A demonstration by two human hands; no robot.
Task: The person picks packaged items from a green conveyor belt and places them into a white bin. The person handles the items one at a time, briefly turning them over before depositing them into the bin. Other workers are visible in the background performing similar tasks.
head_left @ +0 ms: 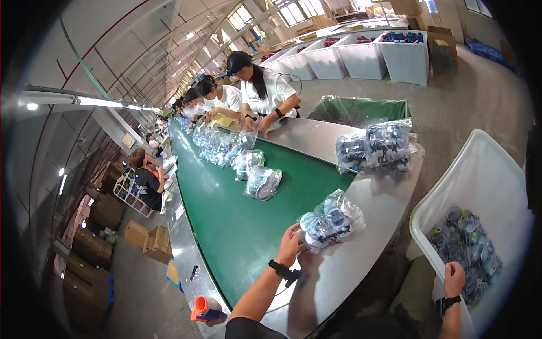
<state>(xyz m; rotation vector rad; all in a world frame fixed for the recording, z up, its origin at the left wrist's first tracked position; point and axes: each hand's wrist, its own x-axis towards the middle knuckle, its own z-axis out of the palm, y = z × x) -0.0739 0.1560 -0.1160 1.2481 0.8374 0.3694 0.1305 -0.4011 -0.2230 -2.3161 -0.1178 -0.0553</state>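
Observation:
A clear plastic bag of light-blue and dark shoes (332, 221) lies on the metal rim at the near end of the green conveyor belt. My left hand (292, 244) has its fingers and thumb around the bag's left edge; the fingertips are partly hidden by it. To the right, my right hand (454, 278) hangs over the near rim of a white bin (437, 214), fingers curled, with nothing visible in them. Many bagged items (468, 248) lie inside that bin.
More bagged shoes (263, 183) line the green belt (237, 226). A stack of bagged shoes (375, 146) sits on the right metal ledge. Co-workers (268, 96) stand along the far side. An orange-and-blue object (206, 309) and a black pen-like object (194, 272) rest at the left edge.

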